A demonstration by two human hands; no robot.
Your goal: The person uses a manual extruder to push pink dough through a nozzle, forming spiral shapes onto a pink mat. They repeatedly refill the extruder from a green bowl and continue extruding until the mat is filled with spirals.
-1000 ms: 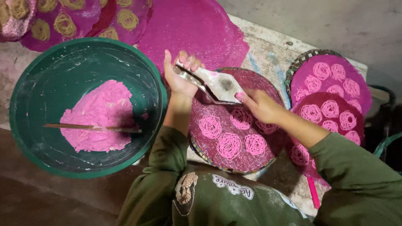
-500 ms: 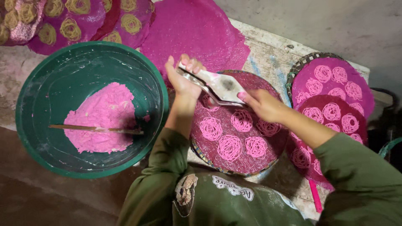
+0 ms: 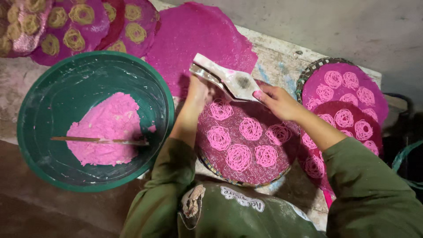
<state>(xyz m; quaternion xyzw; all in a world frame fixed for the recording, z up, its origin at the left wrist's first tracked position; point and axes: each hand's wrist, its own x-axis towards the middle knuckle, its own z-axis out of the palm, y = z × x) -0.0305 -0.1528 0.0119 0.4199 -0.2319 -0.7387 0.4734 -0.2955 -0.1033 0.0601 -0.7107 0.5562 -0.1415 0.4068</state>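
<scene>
Left hand (image 3: 199, 91) and right hand (image 3: 276, 101), each grip closed on metal press (image 3: 227, 80), above round woven tray (image 3: 246, 145) with pink noodle coils (image 3: 238, 157). Green basin (image 3: 94, 119) of pink dough (image 3: 108, 128) at left.

Metal press (image 3: 229, 80), w/ two long flat handles, sits mid-frame, a bit above centre. It's silvery, smeared w/ pale pink dough, tilted so the handle ends point upper left. It's held over a round woven tray (image 3: 211, 165) covered in dark pink cloth, approx centre of the frame, on the table. The tray's got 7 coiled pink noodle nests (image 3: 238, 157), laid apart from each other, none overlapping.
</scene>
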